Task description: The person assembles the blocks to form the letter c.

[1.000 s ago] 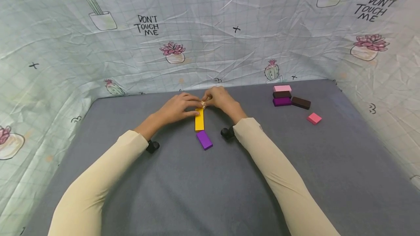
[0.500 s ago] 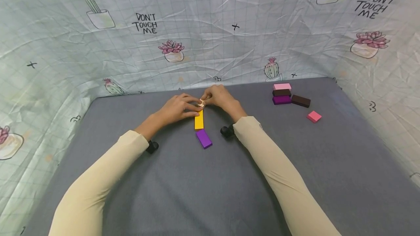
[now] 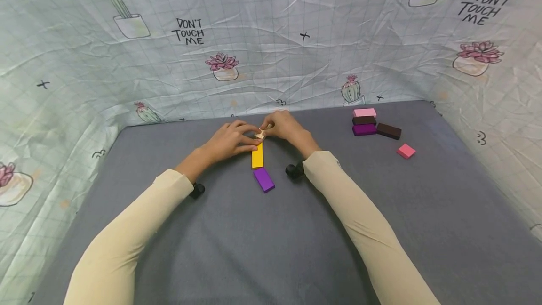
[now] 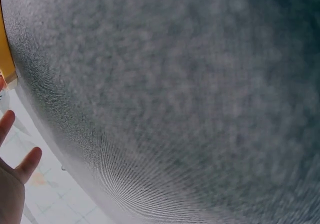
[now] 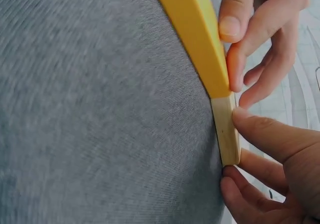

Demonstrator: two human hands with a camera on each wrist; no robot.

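A yellow block lies lengthwise on the grey cloth at the middle back, a purple block set at an angle at its near end. Against its far end sits a pale wooden block, end to end in the right wrist view. My right hand pinches this wooden block between thumb and fingers. From the left, my left hand reaches over with fairly straight fingers, their tips touching the yellow block near the joint. Fingers partly cover the joint in the head view. The left wrist view catches only the left hand's edge.
At the back right, a light pink block, a dark brown block and a deep purple block lie together. Another brown block and a coral block lie beside them. A printed curtain stands behind.
The left fingertips and the pale wooden block have shifted very slightly toward the near side, covering more of the yellow block's far end. Both hands otherwise stay in place.
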